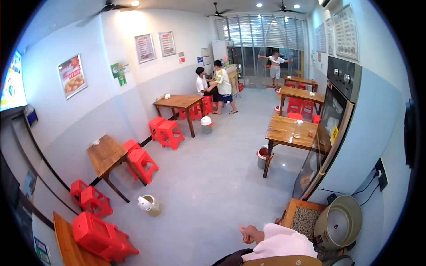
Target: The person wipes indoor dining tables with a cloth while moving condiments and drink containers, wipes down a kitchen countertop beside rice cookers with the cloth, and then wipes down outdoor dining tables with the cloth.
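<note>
My right hand (251,234) shows at the bottom centre, reaching left out of a pale pink sleeve (284,243). Its fingers are curled together, and whether anything small is between them is too small to tell. The hand is over the grey floor, left of a wood-framed tray of pebbles (305,218). Dark cloth (230,259) lies below the sleeve, beside a brown curved edge (284,261). My left hand is not in view.
Wooden tables (290,132) and red stools (142,164) line both sides. Bins (149,205) stand on the floor. A round metal pot (339,223) is at the lower right. Two people (223,84) are near the left tables; another person (275,66) stands by the shutter, arms spread.
</note>
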Tool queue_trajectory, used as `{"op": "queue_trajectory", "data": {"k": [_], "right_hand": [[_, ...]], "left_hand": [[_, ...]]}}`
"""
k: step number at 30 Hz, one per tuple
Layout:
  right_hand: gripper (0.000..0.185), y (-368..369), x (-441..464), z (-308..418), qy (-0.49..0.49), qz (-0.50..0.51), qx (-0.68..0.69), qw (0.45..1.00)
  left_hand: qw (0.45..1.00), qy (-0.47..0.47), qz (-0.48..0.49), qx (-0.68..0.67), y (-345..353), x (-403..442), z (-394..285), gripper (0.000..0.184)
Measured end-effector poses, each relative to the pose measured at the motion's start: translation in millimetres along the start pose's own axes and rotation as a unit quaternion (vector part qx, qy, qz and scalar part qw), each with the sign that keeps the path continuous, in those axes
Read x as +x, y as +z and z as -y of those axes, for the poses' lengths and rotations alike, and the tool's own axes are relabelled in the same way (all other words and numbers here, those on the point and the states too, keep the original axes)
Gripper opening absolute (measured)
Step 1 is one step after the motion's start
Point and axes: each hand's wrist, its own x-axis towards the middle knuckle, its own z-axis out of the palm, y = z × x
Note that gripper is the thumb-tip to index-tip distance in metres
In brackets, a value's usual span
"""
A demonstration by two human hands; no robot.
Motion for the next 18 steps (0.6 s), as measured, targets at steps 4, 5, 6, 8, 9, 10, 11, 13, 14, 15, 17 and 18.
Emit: {"op": "queue_trajectory", "data": {"k": [4, 5, 6, 8, 9, 10, 11, 13, 14, 15, 17, 18], "right_hand": [[0.051, -37.2, -5.6, -40.7, -0.014, -0.026, 0.086, 0.996], [0.05, -41.3, -8.9, -50.1, -0.013, -0.043, 0.083, 0.996], [0.049, -45.5, -13.4, -58.6, -0.013, -0.059, 0.08, 0.995], [0.055, -48.2, -14.9, -72.3, 0.048, -0.079, 0.106, 0.99], [0.056, -52.0, -14.3, -80.8, 0.034, -0.06, 0.094, 0.993], [0.058, -56.2, -0.7, -99.5, 0.02, -0.039, 0.083, 0.996], [0.06, -58.2, 8.6, -112.0, 0.006, -0.018, 0.07, 0.997], [0.06, -60.9, -4.2, -110.2, -0.002, -0.024, 0.093, 0.995], [0.06, -61.5, -10.1, -101.8, -0.006, -0.027, 0.104, 0.994], [0.061, -59.8, -12.2, -88.1, 0.019, -0.042, 0.111, 0.993], [0.062, -54.6, -15.5, -62.8, 0.067, -0.075, 0.125, 0.987], [0.062, -54.1, -10.6, -55.9, 0.069, -0.081, 0.087, 0.991]], "left_hand": [[0.999, 0.039, 0.011, -0.005, 10.0, 33.8, -42.8, 0.034], [0.999, 0.042, 0.013, -0.004, 12.5, 37.3, -48.2, 0.034], [0.999, 0.046, 0.017, -0.003, 15.0, 40.2, -53.2, 0.034], [0.998, 0.051, 0.023, -0.004, 18.9, 43.9, -63.9, 0.034], [0.998, 0.051, 0.025, -0.003, 19.7, 42.8, -67.9, 0.034], [0.998, 0.05, 0.026, 0.0, 19.6, 42.1, -71.5, 0.034], [0.998, 0.048, 0.027, -0.002, 19.5, 40.6, -74.0, 0.034], [0.999, 0.043, 0.027, 0.0, 20.1, 37.6, -76.6, 0.034], [0.999, 0.041, 0.028, 0.002, 22.2, 36.7, -76.9, 0.034], [0.999, 0.038, 0.028, 0.001, 23.0, 33.5, -75.5, 0.034], [0.999, 0.033, 0.025, 0.002, 26.6, 30.2, -74.9, 0.034], [0.999, 0.032, 0.027, 0.001, 26.8, 29.6, -73.5, 0.034]]}}
